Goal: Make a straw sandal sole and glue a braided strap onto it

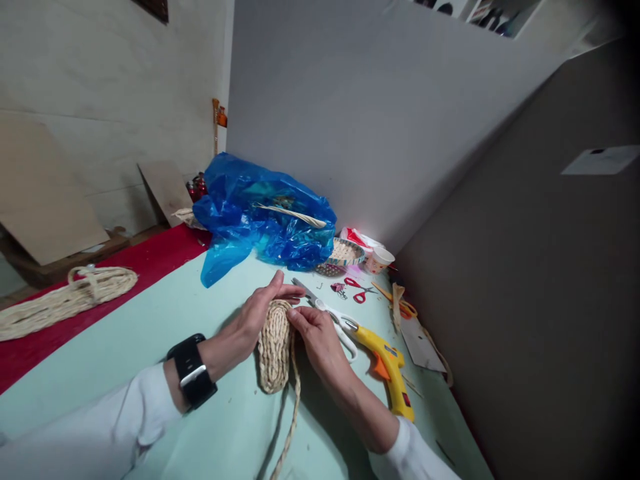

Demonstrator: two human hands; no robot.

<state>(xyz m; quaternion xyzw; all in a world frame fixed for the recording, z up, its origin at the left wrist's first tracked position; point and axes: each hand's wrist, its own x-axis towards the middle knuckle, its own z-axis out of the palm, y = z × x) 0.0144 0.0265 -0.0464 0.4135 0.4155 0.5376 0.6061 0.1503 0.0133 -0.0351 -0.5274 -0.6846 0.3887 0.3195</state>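
An oval coil of braided straw cord point(274, 353) is in the middle of the head view, tilted up off the table. My left hand point(257, 310) rests against its upper left edge, thumb raised and fingers stretched out behind its top. At the upper right edge, my right hand point(317, 333) pinches the straw braid point(295, 387), with thumb and forefinger together. From there the loose braid hangs down past the coil towards the near edge of the view. Part of the coil's top is hidden by the fingers.
Right of my right hand lie a yellow glue gun point(387, 363) and white-handled scissors point(345, 333). Red scissors point(360, 290), a small basket point(347, 252) and a paper cup point(380, 259) are farther back. A blue plastic bag point(240, 200) stands behind; a braid bundle point(65, 303) lies left.
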